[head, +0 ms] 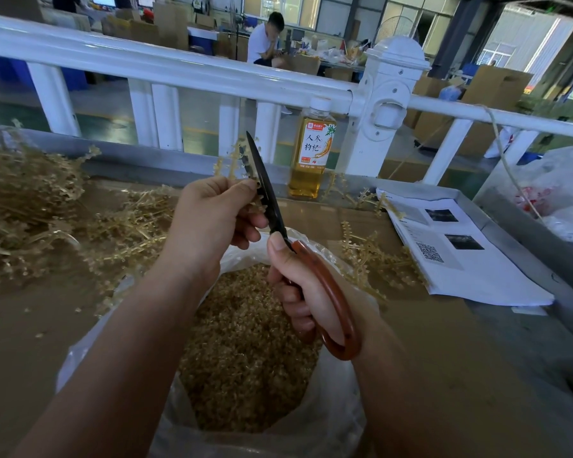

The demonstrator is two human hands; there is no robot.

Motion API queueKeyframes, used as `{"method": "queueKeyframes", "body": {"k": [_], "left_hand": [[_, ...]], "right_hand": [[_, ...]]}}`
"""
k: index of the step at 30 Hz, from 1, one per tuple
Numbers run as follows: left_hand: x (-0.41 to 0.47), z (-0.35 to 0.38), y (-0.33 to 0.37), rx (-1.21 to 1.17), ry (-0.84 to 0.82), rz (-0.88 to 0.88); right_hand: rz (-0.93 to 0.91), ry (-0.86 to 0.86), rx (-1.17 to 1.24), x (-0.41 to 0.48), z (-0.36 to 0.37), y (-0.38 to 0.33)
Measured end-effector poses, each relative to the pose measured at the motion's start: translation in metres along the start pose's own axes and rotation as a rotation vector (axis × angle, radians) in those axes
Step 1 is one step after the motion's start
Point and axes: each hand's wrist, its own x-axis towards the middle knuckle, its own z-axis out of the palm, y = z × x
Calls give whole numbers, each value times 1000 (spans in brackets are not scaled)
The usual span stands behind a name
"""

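Directly beneath the hands, a clear plastic bag (331, 411) stands open on the brown-covered bench (444, 365), filled with small tan cut pieces (245, 352). Above its mouth, the left hand (209, 219) pinches a tan plastic sprig (234, 160) between the thumb and curled fingers, and the sprig's beaded stem rises upright from the fingertips. The right hand (305, 285) grips a pair of scissors (268, 190), with its fingers wrapped through the reddish-brown handle loops and the thumb pressed near the pivot. The dark blades point up and away, lie close together and rest against the sprig just past the left hand's fingertips. Whether they have bitten into the stem cannot be told.

Left of the left hand, a heaped pile of uncut sprigs (24, 193) covers the bench, and loose sprigs (371, 256) lie just right of the right hand. Farther right, printed sheets (470, 276) carrying a QR code rest on the bench. Beyond the hands, a bottle of amber ginseng drink (311, 150) stands upright beside the post of a white railing (179, 67). Past the railing, well apart from the bench, a seated person (265, 41) in a white shirt leans over among cardboard boxes. At the far right lies a crumpled clear bag (563, 193).
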Motion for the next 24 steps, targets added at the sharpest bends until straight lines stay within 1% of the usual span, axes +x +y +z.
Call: {"method": "queueKeyframes", "body": {"k": [9,11,14,15,17,21,24], "left_hand": [[2,-1,-1,-6,-9,-23],[3,-2,-3,40,44,-1],[5,-7,-6,120,186,120],[6,-8,-6,133,202,155],[6,-8,-4,129,175,170],[4,-7,-1,89,89,104],[4,-11,-1,129,27,66]], "right_hand": [[-8,2,35,0,-1,0],[-8,11,38,0,-2,0],[-9,17,43,2,-1,2],[-8,10,56,2,-1,2],[-9,-9,107,3,-1,3],[-10,-27,153,5,-2,5],[3,5,77,6,-2,4]]}}
